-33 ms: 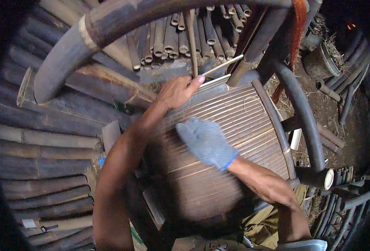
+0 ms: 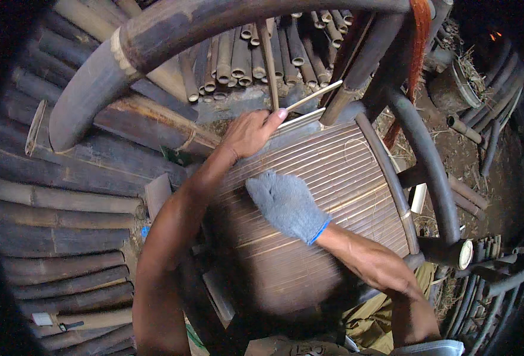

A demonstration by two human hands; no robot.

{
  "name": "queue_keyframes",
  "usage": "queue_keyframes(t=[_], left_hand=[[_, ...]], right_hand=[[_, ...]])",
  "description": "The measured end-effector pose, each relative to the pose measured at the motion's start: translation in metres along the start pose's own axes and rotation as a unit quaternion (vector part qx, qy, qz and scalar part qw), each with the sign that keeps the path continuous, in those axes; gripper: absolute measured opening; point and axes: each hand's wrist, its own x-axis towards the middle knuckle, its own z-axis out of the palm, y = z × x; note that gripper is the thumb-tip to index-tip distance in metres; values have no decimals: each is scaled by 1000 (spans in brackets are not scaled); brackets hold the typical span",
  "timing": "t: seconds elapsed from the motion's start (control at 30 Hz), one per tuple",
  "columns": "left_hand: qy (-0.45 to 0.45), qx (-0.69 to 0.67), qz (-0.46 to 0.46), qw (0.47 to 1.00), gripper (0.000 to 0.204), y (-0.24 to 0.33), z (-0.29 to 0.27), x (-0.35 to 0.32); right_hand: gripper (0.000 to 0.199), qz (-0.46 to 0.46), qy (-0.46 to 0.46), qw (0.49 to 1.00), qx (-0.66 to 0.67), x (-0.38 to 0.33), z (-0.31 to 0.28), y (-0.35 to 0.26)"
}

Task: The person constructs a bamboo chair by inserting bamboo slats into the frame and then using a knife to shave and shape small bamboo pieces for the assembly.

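"Head view: left hand (image 2: pixel 250 132) has its grip pinched on a pale strip (image 2: pixel 315 97), far edge of the slatted seat (image 2: pixel 351 178)!"
"And the gloved right hand (image 2: pixel 288 204)?"
"Mid-seat, fingers curled; can't tell on what. Strip looks light, springy, splittable: best held near its end."

Left hand (image 2: pixel 251 132) grips pale strip (image 2: pixel 318 97); gloved right hand (image 2: pixel 288 204) over slatted panel (image 2: pixel 357 175).

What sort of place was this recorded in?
Probably a bamboo-furniture workshop: a slatted seat set in a dark pole frame lies beneath the gloved right hand, cut hollow poles are stacked beyond it, and more lengths lie on the earthy ground at right.
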Motion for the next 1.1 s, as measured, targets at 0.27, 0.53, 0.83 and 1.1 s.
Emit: queue_keyframes(t=[0.27,0.53,0.83,1.1], left_hand=[[132,70,59,987,52,-4,14,-24],[350,112,294,882,26,117,-13,-45],[340,100,-113,928,39,80,68,88],[435,-48,26,899,31,136,20,59]], right_hand=[[28,134,78,986,-59,-68,-22,103],[30,121,178,973,-85,-65,-7,102],[30,107,197,973,-59,-79,-13,107],[31,134,166,974,-72,-78,-14,111]])
